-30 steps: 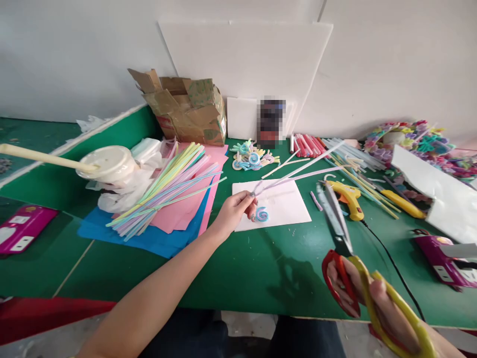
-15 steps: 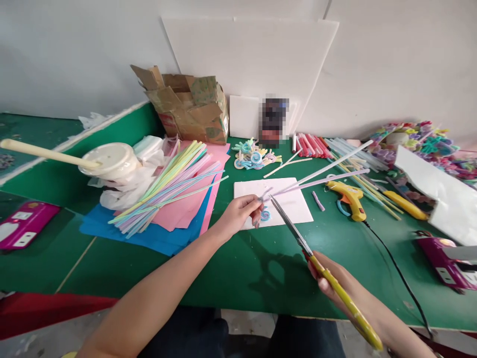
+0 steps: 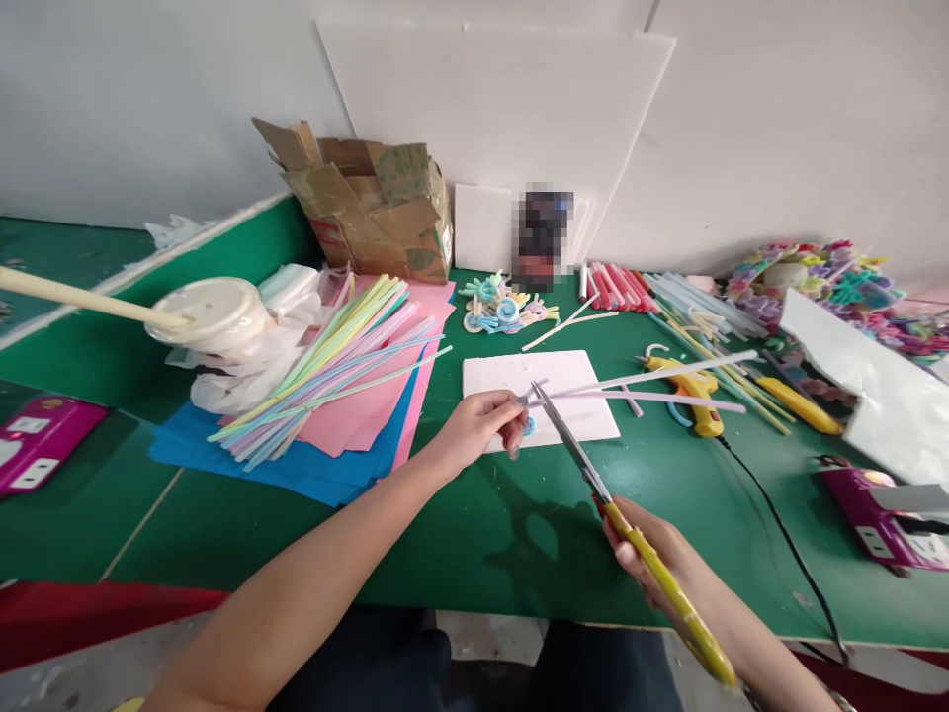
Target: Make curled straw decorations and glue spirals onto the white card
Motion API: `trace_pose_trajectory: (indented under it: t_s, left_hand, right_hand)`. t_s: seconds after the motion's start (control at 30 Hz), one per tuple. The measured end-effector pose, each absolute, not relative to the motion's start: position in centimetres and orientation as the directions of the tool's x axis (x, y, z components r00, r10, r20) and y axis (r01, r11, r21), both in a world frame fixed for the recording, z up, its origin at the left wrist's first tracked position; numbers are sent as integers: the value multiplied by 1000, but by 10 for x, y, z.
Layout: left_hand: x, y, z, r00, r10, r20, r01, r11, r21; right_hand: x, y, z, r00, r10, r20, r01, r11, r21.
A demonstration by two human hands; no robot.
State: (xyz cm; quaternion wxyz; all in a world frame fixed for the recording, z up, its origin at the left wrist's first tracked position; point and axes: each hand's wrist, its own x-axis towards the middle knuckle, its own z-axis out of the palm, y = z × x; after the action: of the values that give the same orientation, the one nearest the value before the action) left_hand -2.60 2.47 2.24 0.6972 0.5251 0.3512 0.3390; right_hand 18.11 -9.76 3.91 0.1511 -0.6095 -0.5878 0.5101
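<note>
Two long fuzzy sticks (image 3: 667,370), one whitish and one lilac, are pinched at their left ends by my left hand (image 3: 493,419). They fan out to the right above a white board (image 3: 593,415). My right hand (image 3: 652,549) is closed around the yellow-handled scissors (image 3: 574,450). The blade tips touch or nearly touch the sticks just right of my left fingers. Partly behind those fingers, a blue spiral (image 3: 529,426) shows on the board. Beyond the board lies a pile of pastel curled pieces (image 3: 508,311).
Bundled pastel sticks (image 3: 326,371) lie on pink and blue sheets at left, near a white tub (image 3: 212,314). A cardboard box (image 3: 378,213) stands behind. At right are a yellow glue gun (image 3: 689,386), its cord and a purple power strip (image 3: 882,519).
The far ends of the held sticks have swung down toward the glue gun. My right hand and the scissors have shifted slightly left. My left hand still pinches the sticks.
</note>
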Motion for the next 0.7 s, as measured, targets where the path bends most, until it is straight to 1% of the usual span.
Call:
trace_pose_trajectory:
  t_s: [0.13,0.3,0.4,0.57,0.7]
  left_hand:
    - [-26,25,22,535,837,-114,-118,208,971]
    - [-25,23,22,520,847,-111,-154,220,963]
    - [-24,21,22,510,852,-114,-163,226,960]
    - [-23,21,22,494,862,-114,-174,227,958]
    - [-23,21,23,496,860,-119,-166,228,960]
  right_hand:
    - [178,-96,34,-200,863,-465,552,-293,-781]
    - [174,-97,29,-184,870,-457,547,-296,-783]
    - [171,-98,31,-182,887,-425,561,-261,-785]
    - [169,-100,32,-192,927,-321,598,-149,-787]
    - [171,-103,30,-202,936,-288,585,-120,-802]
